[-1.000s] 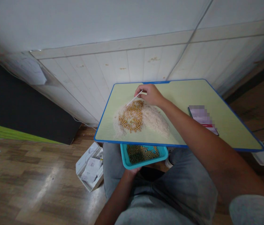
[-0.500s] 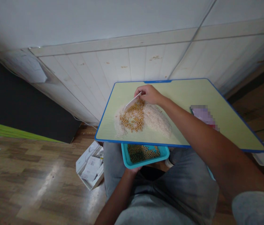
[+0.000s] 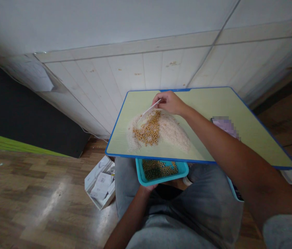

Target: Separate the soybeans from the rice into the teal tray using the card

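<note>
On the pale tabletop (image 3: 203,103), yellow beans (image 3: 147,133) lie scattered between a broad heap of white grains (image 3: 175,133) and a smaller white spread (image 3: 133,140) near the table's left end. The right hand (image 3: 168,102) pinches a thin white strip (image 3: 149,111) by its upper end, the lower end slanting down to the far-left margin of the beans. Below the table's near edge, the left hand (image 3: 149,187) sits under a teal tray (image 3: 158,181) with more round beans (image 3: 165,169) inside; its fingers are hidden, so I cannot tell how firmly they hold. A hard sweep of the strip could mix white grains into the beans, or roll some past the blue edge and wide of the tray. Should the left hand tip, the tray's beans could spill.
</note>
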`<state>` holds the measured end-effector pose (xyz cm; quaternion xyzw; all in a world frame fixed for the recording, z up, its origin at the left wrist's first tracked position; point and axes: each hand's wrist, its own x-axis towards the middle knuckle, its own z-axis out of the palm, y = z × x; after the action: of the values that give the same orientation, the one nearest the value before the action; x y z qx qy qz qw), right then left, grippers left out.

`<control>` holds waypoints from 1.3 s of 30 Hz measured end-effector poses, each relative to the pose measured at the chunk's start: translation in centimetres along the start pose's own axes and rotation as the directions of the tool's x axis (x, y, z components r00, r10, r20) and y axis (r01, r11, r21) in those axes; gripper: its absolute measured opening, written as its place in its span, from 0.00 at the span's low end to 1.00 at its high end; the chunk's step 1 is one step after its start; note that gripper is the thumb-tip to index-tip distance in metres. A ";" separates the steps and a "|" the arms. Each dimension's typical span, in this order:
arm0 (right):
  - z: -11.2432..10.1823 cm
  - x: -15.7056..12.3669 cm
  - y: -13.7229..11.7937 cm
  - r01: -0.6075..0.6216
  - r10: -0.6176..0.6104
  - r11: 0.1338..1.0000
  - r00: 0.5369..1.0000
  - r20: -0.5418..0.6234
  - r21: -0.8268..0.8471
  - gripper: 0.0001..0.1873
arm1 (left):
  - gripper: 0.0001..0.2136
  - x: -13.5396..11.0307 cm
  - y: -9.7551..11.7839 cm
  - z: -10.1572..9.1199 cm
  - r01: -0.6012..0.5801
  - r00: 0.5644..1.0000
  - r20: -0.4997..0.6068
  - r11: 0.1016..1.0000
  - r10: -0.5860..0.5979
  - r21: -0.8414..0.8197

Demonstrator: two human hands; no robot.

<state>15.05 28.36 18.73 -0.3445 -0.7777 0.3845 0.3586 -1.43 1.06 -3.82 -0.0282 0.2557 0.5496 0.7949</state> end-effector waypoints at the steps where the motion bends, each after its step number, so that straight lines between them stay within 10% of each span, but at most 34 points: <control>1: 0.2 0.5 0.2 0.001 -0.001 1.000 1.000 -0.013 0.003 0.07 | 0.28 0.1 0.0 -0.1 0.001 1.000 0.004 1.000 -0.001 0.001; 13: 1.1 2.5 2.1 -0.017 0.017 0.998 1.000 0.004 -0.058 0.04 | 0.29 0.7 -0.1 -1.9 0.038 0.995 0.097 0.999 -0.038 0.001; 39: 1.1 -8.0 -2.7 -0.003 0.002 1.000 0.997 0.077 0.021 0.08 | 0.28 0.3 -0.4 0.6 -0.004 0.995 0.100 1.000 0.003 0.008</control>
<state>17.49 20.22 18.21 -0.3266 -0.7865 0.4062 0.3313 -0.80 1.38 -3.51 0.0031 0.2178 0.5508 0.8058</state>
